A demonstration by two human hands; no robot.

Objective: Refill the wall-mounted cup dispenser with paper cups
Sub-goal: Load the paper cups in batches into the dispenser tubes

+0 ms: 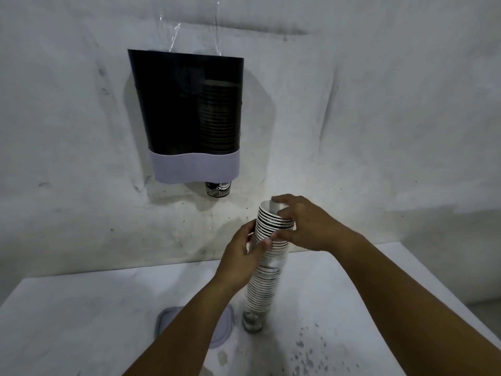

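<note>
R hand (303,226) + L hand (241,253) round cup stack (264,278)

The scene was dim and greyish, with soft light that left a faint shadow on the wall (352,104) around the dispenser (187,109). The lower cup stack (260,291) was motion-blurred, and the surface (81,308) edges bowed from wide-angle distortion.

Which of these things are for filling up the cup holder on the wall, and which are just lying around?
For the job:
cup dispenser on the wall
stack of paper cups
left hand and right hand, both gripping the stack

Just lying about:
grey lid on the table
clear tape above the dispenser
</note>
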